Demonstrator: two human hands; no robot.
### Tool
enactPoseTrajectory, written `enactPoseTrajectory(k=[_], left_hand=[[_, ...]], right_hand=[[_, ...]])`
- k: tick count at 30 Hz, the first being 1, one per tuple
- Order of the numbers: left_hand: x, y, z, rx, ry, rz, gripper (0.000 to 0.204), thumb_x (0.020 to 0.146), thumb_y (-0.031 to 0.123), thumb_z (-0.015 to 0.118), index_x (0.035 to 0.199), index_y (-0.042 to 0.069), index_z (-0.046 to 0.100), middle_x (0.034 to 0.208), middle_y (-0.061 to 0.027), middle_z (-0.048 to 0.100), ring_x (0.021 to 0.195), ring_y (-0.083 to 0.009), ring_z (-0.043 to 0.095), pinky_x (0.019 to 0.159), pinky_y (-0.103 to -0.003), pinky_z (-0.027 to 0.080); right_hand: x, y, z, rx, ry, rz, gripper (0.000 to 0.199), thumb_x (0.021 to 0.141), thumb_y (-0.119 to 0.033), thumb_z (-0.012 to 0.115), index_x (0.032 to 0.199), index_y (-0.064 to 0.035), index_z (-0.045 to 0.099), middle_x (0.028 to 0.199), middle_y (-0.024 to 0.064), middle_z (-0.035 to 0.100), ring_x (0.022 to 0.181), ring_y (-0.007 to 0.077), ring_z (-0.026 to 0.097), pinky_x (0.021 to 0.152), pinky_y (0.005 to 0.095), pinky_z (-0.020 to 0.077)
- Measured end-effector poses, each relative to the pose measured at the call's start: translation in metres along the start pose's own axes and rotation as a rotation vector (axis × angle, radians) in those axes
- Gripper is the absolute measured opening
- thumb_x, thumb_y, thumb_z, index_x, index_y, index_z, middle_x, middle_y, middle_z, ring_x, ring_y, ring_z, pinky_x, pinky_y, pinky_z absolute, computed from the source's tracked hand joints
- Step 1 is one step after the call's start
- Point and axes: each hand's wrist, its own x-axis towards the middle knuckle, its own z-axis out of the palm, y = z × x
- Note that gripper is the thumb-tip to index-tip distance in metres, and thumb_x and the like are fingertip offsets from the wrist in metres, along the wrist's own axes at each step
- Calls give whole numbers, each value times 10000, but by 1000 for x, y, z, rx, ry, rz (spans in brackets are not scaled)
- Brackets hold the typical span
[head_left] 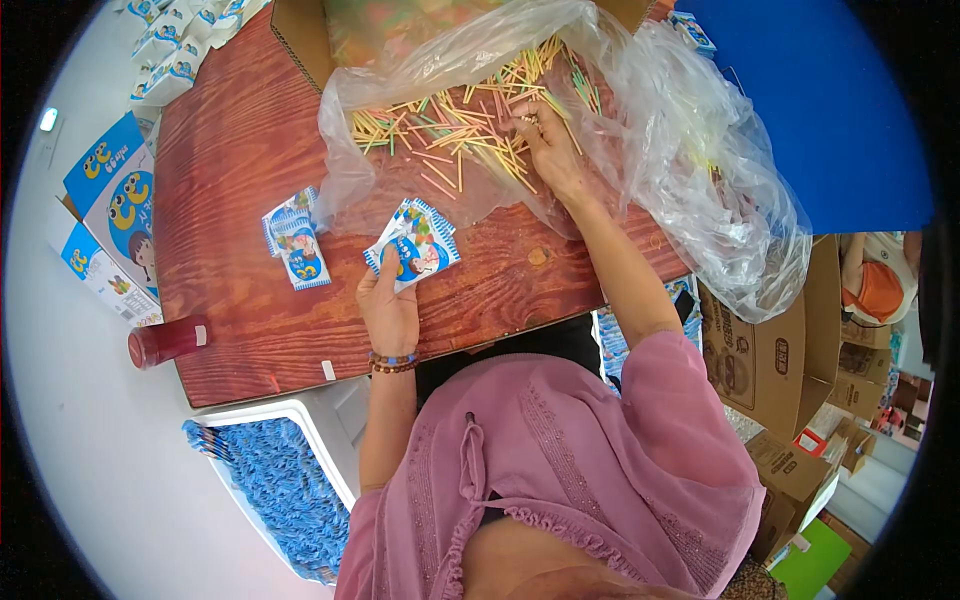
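My left hand point(388, 318) grips a small fan of blue-and-white sachets point(415, 245) above the near edge of the wooden table point(240, 300). Further off, my right hand point(543, 140) reaches into an opened clear plastic bag point(350, 175). Its fingers are bent together on thin sticks among a loose heap of thin coloured sticks point(460, 130), mostly yellow, with some pink and green. How many they pinch is hidden. More sachets of the same kind point(302, 255) lie overlapping on the tabletop, left of my left hand.
A red-lidded jar point(165, 342) lies at the table's left edge, near printed blue-and-white cartons point(125, 215). Below stands a white tub point(335, 465) full of blue sachets. A cardboard box point(300, 40) sits behind the bag; brown cartons point(755, 350) stand at right, with a person point(875, 290) beyond.
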Motion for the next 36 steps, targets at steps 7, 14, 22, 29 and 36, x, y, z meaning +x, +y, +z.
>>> enactPoseTrajectory(k=[7,14,22,29,36], left_hand=[[-1,0,1,-3,4,3,170,921,103,585,1037,-11,632,1037,-71,660,928,-154,643,797,-312,543],[-2,2,2,-34,18,-3,167,916,98,592,1034,-12,632,1032,-73,662,921,-150,644,797,-307,542],[-2,1,-2,-35,24,-9,176,916,99,589,1040,-21,625,1040,-79,660,918,-152,646,807,-310,541],[0,1,5,-59,5,-6,187,928,120,577,1043,-20,623,1040,-87,660,930,-161,648,808,-314,543],[8,-2,29,-106,-63,-21,190,925,134,586,1058,1,620,1032,-75,663,917,-162,652,797,-313,544]], right_hand=[[7,-12,14,-282,-51,10,160,942,-117,504,1076,-38,540,913,99,629,854,163,602,759,292,461],[-1,-10,28,-165,-78,88,192,933,-138,534,1105,-54,544,926,82,651,874,149,600,794,286,459],[-1,2,26,-65,-102,103,143,954,-143,516,1059,-52,547,937,28,657,805,108,558,754,259,441],[-9,16,10,-211,-54,-31,97,968,-154,502,1015,-76,536,960,20,647,719,83,511,676,220,420],[-2,-53,13,927,256,229,115,971,-99,453,1031,-14,500,959,119,608,934,252,605,892,397,501]])
